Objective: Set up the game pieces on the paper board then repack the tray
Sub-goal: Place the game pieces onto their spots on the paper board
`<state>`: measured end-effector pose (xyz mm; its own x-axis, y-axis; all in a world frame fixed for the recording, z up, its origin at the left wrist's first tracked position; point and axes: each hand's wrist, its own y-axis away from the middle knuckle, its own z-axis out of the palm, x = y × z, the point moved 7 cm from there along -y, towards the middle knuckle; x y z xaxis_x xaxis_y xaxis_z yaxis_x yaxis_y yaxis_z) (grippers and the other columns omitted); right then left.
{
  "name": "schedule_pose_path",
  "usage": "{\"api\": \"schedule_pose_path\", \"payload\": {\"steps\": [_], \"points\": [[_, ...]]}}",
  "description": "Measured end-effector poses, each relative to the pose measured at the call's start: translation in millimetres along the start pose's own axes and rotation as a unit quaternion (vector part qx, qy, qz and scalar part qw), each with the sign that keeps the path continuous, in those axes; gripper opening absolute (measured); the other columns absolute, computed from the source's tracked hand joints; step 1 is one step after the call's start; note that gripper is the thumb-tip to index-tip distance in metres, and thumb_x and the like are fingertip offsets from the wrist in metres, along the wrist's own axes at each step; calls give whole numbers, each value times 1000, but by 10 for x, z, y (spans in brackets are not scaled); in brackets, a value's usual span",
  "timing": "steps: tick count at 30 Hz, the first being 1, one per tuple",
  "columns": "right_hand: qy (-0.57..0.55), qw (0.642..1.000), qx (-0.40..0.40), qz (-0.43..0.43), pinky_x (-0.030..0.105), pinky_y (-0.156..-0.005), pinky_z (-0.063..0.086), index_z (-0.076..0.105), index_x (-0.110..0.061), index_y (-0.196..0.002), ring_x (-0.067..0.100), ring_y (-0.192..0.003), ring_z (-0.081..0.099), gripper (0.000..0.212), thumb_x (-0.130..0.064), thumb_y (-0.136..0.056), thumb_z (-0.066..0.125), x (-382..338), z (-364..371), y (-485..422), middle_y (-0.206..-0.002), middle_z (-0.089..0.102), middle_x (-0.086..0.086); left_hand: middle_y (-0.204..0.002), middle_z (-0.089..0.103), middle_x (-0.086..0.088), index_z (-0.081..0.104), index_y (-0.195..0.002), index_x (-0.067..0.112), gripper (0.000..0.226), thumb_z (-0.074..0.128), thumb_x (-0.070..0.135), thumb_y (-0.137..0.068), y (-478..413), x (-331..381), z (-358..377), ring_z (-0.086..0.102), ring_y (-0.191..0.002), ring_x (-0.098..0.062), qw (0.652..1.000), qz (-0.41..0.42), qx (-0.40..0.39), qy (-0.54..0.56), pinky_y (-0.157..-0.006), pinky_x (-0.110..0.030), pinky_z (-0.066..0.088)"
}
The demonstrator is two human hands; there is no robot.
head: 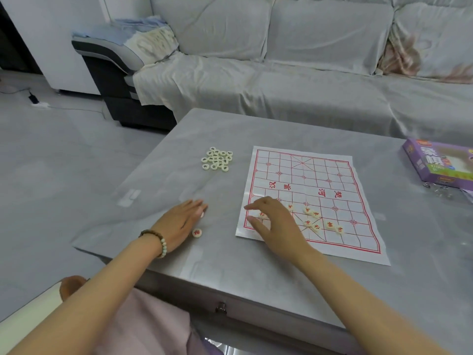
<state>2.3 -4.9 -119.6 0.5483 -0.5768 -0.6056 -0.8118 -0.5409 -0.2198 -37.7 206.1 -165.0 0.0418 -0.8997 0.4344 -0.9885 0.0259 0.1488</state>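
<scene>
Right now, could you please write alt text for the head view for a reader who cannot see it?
A person's right hand places red-marked pieces on a paper board on a grey table, while the left hand rests flat beside one loose red piece. A pile of black-marked pieces waits beyond; a purple box lies far right.

Soft, even indoor light, faint glare on the table (pixel 256 265), wide-angle bending at edges.

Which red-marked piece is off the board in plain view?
The red-marked piece on the bare table by the left hand. The other visible red ones sit on the paper board.
</scene>
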Motion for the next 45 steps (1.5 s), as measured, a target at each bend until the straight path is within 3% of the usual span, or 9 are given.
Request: {"api": "schedule_pose_path", "payload": {"steps": [5, 9, 12, 18, 23, 28, 35, 41, 45], "points": [[-10, 997, -61, -47, 24, -101, 36, 60, -23, -119, 10, -115, 48, 28, -29, -93, 53, -425, 498, -143, -123, 55, -6, -154, 12, 10, 19, -147, 25, 74, -1, 65, -86, 228, -207, -45, 5, -142, -4, 999, 22, 6, -40, -109, -14, -3], [6, 992, -106, -71, 20, -98, 31, 55, -18, -127, 15, -117, 47, 37, -32, -94, 53, -637, 857, -189, -129, 53, 0, -155, 11, 10, 17, -147, 24, 114, -25, 81, -58, 371, -437, -107, 6, -142, -6, 998, 18, 25, -62, -107, -12, -5], [26, 990, -123, -68, 24, -99, 30, 50, -17, -133, 19, -117, 45, 45, -31, -91, 57, -697, 1054, -279, -129, 51, 2, -151, 23, 11, 26, -145, 24, 101, -9, 80, -68, 453, -502, -177, 18, -135, -9, 995, 25, 64, -69, -107, -15, 8], [15, 989, -125, -77, 31, -92, 38, 61, -18, -121, 20, -107, 46, 34, -29, -88, 61, -835, 1216, -380, -115, 54, 4, -140, 42, 6, 43, -137, 20, 51, 43, 40, -90, 542, -558, -258, 30, -126, -12, 995, 42, 94, 14, -107, -20, 21], [-5, 993, -100, -64, 20, -77, 33, 66, -18, -106, 15, -98, 48, 21, -27, -87, 63, -762, 1156, -334, -103, 56, -1, -113, 54, 4, 63, -116, 21, 31, 64, 27, -85, 512, -496, -324, 47, -109, -9, 990, 46, 123, 50, -95, -18, 33], [-9, 992, -107, -70, 17, -77, 35, 68, -19, -107, 6, -88, 48, 21, -27, -89, 61, -642, 1005, -231, -100, 59, -2, -88, 61, 6, 71, -97, 21, 22, 71, 32, -79, 451, -384, -338, 58, -78, -6, 986, 29, 121, 113, -75, -20, 48], [-27, 996, -68, -46, 8, -74, 36, 69, -21, -107, 0, -82, 50, 21, -23, -87, 64, -369, 499, -85, -96, 58, -11, -86, 60, 8, 70, -95, 21, 19, 72, 31, -78, 204, 91, -240, 55, -74, -3, 985, 55, 99, 127, -73, -18, 48], [-16, 997, 29, 64, 4, -67, 38, 68, -25, -105, -2, -78, 52, 20, -22, -85, 67, 389, -430, 43, -92, 60, -13, -93, 59, 5, 68, -105, 19, 26, 68, 28, -82, -256, 880, -219, 52, -76, -4, 983, 89, 85, 133, -74, -15, 46], [-10, 989, 73, 131, 11, -65, 41, 68, -26, -102, 2, -76, 54, 18, -21, -84, 68, 947, -967, 187, -89, 60, -14, -94, 58, 5, 66, -107, 18, 27, 67, 28, -82, -623, 1358, -188, 51, -75, -3, 980, 91, 79, 156, -70, -10, 45]]}}
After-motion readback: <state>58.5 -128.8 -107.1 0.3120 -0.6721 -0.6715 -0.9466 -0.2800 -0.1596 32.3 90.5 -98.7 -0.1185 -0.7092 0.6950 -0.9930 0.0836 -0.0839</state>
